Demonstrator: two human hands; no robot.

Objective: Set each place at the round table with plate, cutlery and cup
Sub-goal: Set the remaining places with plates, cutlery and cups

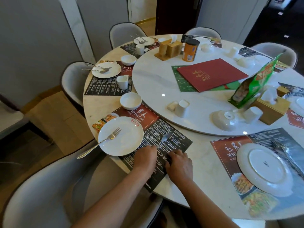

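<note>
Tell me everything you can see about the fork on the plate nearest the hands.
The fork looks like shiny silver metal, with tines at one end and a long slim handle. It lies flat and slanted across the left side of a round white plate, tines resting on the plate, pointing up and right. The handle sticks out past the plate's rim and beyond the table edge. Neither hand touches it.

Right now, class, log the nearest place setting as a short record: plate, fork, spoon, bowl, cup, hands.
plate: on the placemat, upright
fork: across the plate, handle past the table edge
spoon: on the placemat, held by the left hand
right hand: resting on the placemat
bowl: beyond the placemat
cup: none at this place yet
</note>
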